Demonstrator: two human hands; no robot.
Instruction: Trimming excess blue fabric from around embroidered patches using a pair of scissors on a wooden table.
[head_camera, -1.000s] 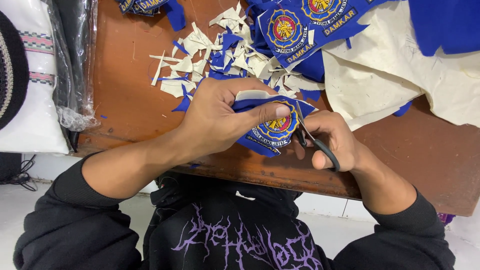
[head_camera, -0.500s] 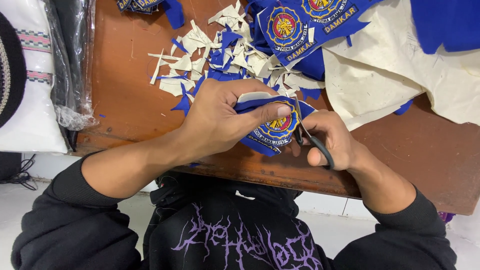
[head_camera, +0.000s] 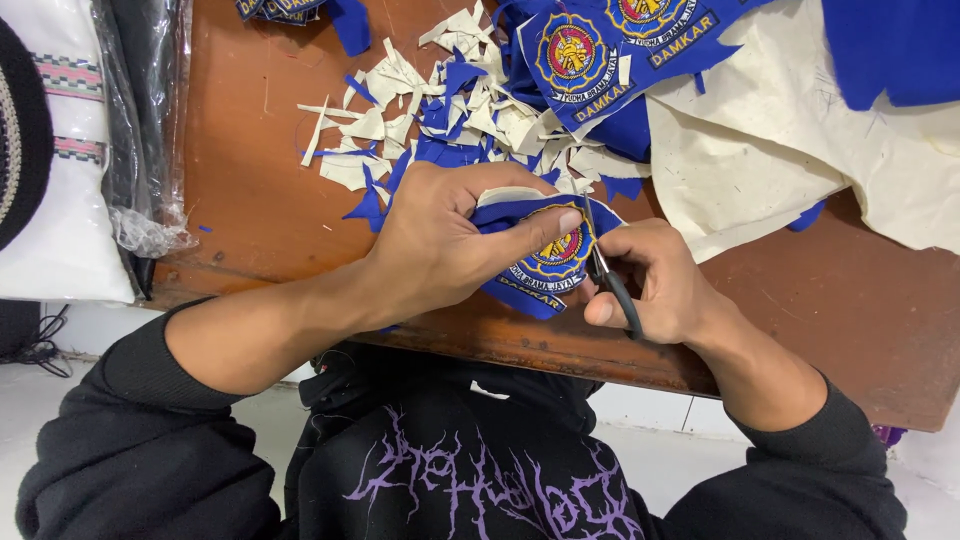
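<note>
My left hand (head_camera: 450, 245) grips a blue embroidered patch (head_camera: 545, 260) with a round red-and-yellow emblem, thumb pressed on its top edge. My right hand (head_camera: 660, 280) holds black-handled scissors (head_camera: 610, 285) whose blades sit at the patch's right edge. Both hands hover just above the near edge of a brown wooden table (head_camera: 250, 190). The scissor blades are mostly hidden by my fingers and the patch.
A heap of white and blue fabric scraps (head_camera: 440, 110) lies beyond my hands. Uncut blue patches (head_camera: 600, 50) rest on cream cloth (head_camera: 790, 140) at the back right. Blue felt (head_camera: 890, 50) fills the far right corner. A plastic-wrapped white bundle (head_camera: 70, 150) stands at left.
The hands have stayed almost in place. The patch has turned slightly in my left hand and the scissors have shifted a little along its right edge.
</note>
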